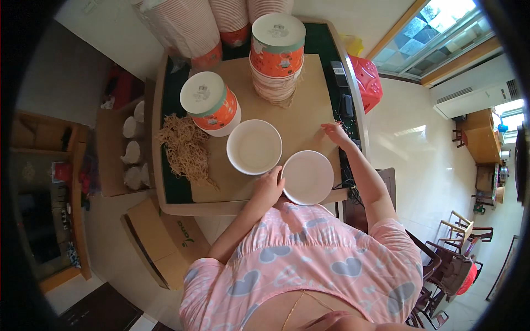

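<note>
My left hand point(269, 185) is closed at the left rim of a white paper bowl point(307, 177), which stands open side up at the table's near edge. Just left of it, a second white paper bowl point(254, 147) also faces up, apart from my fingers. Over by the table's right edge is my right hand point(335, 134), fingers stretched out to the left, with nothing visible in them. Farther left, an upside-down stack of orange-printed bowls point(215, 110) shows a pale base on top. A taller upside-down stack point(278, 49) stands at the far middle.
A tangle of tan strings point(185, 146) lies on the left of the brown board point(232, 71). Plastic-wrapped bowl stacks point(179, 27) fill the back left. Dark devices point(346, 105) and cables line the right edge. Beside the table are an open carton point(124, 165) and a pink stool point(365, 85).
</note>
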